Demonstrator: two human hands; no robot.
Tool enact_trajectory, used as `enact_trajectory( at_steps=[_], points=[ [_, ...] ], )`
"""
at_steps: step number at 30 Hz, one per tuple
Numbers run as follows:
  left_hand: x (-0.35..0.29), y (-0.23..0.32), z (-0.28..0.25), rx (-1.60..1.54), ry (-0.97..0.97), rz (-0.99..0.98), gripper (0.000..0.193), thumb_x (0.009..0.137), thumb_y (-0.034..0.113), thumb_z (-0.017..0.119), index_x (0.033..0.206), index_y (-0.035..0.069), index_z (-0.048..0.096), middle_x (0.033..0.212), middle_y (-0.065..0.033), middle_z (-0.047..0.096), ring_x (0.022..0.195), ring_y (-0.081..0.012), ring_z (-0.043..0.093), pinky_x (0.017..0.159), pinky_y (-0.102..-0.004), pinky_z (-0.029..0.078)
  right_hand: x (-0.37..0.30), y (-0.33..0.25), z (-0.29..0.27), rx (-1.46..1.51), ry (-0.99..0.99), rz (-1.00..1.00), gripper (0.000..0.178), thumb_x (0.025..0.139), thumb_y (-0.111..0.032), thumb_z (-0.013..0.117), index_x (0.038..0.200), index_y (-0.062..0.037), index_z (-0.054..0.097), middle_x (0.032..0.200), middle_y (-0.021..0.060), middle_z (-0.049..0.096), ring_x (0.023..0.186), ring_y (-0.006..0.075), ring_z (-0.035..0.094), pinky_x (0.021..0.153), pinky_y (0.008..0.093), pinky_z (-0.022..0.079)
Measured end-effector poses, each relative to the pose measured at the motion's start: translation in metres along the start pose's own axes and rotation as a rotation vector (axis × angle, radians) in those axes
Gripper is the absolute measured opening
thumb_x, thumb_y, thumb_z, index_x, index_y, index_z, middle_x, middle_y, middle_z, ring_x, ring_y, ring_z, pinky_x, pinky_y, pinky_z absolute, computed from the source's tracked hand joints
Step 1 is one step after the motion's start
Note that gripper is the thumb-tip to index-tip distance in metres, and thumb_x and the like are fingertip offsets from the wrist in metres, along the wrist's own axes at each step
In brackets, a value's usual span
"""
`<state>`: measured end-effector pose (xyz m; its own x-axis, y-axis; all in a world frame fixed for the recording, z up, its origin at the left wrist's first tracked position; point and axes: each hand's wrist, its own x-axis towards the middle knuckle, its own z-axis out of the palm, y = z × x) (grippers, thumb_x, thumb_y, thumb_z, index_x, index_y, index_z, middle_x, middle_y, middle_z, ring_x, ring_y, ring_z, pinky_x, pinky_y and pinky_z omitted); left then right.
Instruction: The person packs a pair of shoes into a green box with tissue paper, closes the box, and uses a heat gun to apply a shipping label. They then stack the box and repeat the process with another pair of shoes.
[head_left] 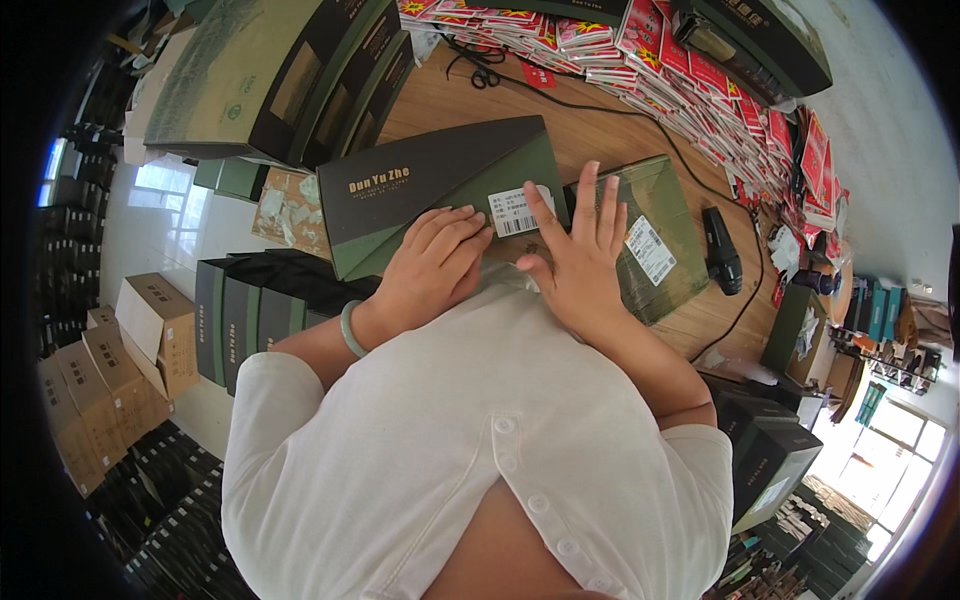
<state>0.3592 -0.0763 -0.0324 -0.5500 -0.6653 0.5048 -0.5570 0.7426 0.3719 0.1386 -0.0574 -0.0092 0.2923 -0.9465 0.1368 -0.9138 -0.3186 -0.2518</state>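
A dark brown and green shoebox (400,170) lies tilted on the wooden table in front of me. A white barcode label (512,215) sits on its green part. My left hand (435,260), with a pale bangle on the wrist, rests on the box's near edge left of the label. Its fingers lie side by side over the box, and the thumb is mostly hidden. My right hand (585,245) is open, fingers spread, its index fingertip at the label's right edge. Beneath and beside it is a worn, tape-covered green box (665,215) with a white label (650,250).
Stacked shoeboxes (260,80) rise at the far left. Piled red and white packets (690,80) cover the back. A black hair dryer (722,250) lies at the right, beside a dark cable (690,150). Black scissors (486,75) lie behind. Brown cartons (110,370) stand left.
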Motion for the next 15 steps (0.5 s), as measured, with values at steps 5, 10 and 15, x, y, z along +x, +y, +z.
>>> enact_trajectory(
  at_steps=[5,10,15],
  points=[
    [0.001,0.000,0.001,0.012,0.023,0.003,0.036,0.077,0.004,0.069,0.113,0.002,0.064,0.118,-0.0099,0.059,0.116,-0.0275,0.056,0.102,-0.0443,0.045,0.010,0.015,0.022,-0.010,0.008,0.098,0.077,0.089,-0.051,0.060,0.155,-0.0279,0.027,0.159,0.0299,0.004,0.144,0.0545,0.004,0.111,0.0687,0.010],
    [0.002,0.001,-0.001,0.016,0.024,0.000,0.035,0.077,0.004,0.069,0.111,0.003,0.064,0.116,-0.0095,0.060,0.115,-0.0266,0.057,0.102,-0.0438,0.046,0.014,0.028,0.029,0.163,0.053,0.171,0.072,0.097,-0.041,0.055,0.156,-0.0138,0.022,0.158,0.0309,0.006,0.145,0.0524,0.009,0.114,0.0614,0.016],
    [0.002,0.002,0.001,0.017,0.034,-0.003,0.034,0.078,0.004,0.069,0.111,0.003,0.064,0.117,-0.0092,0.060,0.116,-0.0263,0.057,0.102,-0.0439,0.045,0.029,0.038,0.039,0.867,0.033,0.250,0.062,0.103,-0.031,0.047,0.153,-0.0020,0.025,0.153,0.0270,0.030,0.143,0.0374,0.030,0.115,0.0396,0.026]
  ],
)
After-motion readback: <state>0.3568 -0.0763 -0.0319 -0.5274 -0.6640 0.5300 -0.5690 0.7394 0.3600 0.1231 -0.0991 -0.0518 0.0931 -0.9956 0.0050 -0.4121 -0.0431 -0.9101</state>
